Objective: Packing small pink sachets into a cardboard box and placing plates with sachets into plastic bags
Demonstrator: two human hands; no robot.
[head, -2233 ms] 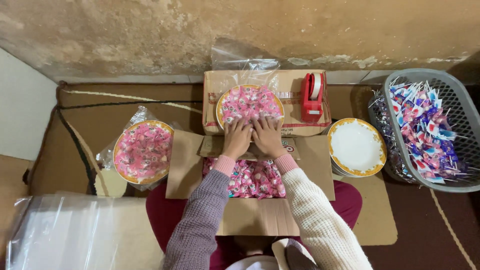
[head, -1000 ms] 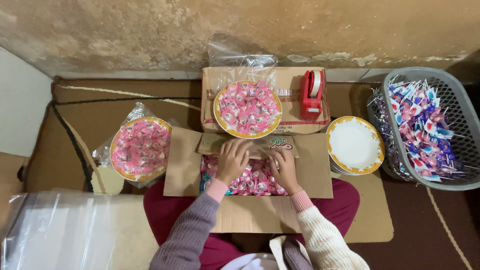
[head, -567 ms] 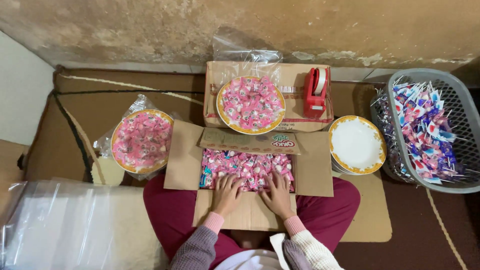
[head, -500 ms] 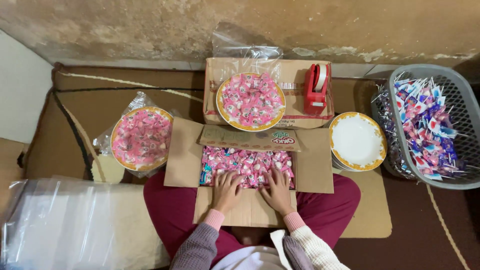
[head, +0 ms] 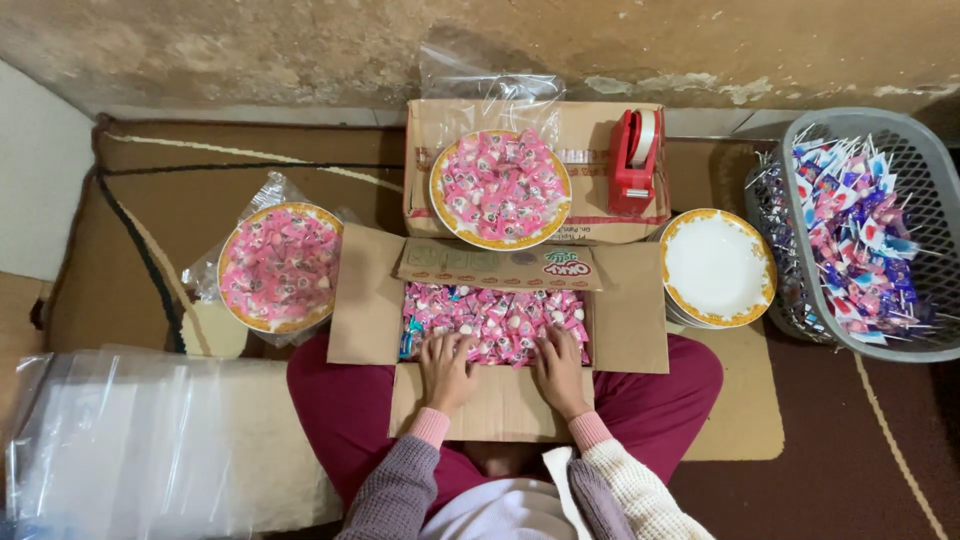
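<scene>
- You sit on the floor with an open cardboard box [head: 497, 345] resting across your lap, flaps folded outward so the contents are within easy reach.
- Your left hand [head: 446, 370] and right hand [head: 560, 368] lie palm-down, side by side, on the near edge of the sweets; the fingers are spread and only lightly curled, touching the wrappers, with nothing clearly pinched or lifted.
- The wrapped candies [head: 495, 318] fill the box in a loose heap: small, glossy, mostly pink and white packets, with a few blue ones near the left side.
- Just beyond the box, a full plate of candies [head: 500, 188] rests on a closed carton [head: 590, 140], beside a red tape dispenser [head: 634, 160].
- To your left, another heaped plate [head: 281, 266] sits on a clear plastic bag; a stack of clear bags [head: 120, 440] lies nearer you.
- To your right is an empty white plate with a gold rim [head: 718, 268], then a grey basket [head: 880, 330] of blue and red wrapped sticks.
</scene>
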